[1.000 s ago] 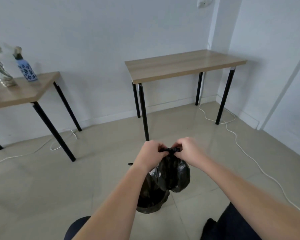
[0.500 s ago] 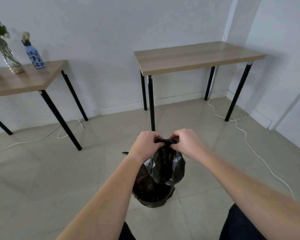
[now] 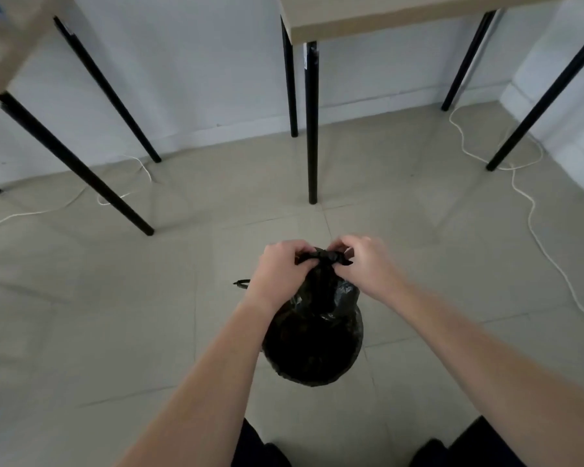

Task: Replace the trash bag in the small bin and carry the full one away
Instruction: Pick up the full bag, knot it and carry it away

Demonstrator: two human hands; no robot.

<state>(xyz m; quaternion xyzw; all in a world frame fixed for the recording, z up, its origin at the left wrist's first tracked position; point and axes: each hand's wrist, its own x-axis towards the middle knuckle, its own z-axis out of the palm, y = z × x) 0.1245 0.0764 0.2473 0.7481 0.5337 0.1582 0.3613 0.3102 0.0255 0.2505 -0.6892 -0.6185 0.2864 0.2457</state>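
Black plastic trash bag (image 3: 312,345) hangs full and bulging between my forearms, above the pale floor tiles (image 3: 115,325). My left hand (image 3: 280,267) and right hand (image 3: 364,264) are both pinching the twisted neck at the knot (image 3: 324,257), fingers curled tight, one to each side. Ahead, a wooden bench (image 3: 385,15) on black legs, its nearest leg (image 3: 311,129) standing just beyond the knot; a second bench (image 3: 11,45) to the left. White cord (image 3: 533,224) trails along the floor on the right, well apart from the bag. Compared with half a second ago, my view has tipped downward: bench tops mostly cut off, vase and bottle gone from sight; grip unchanged.
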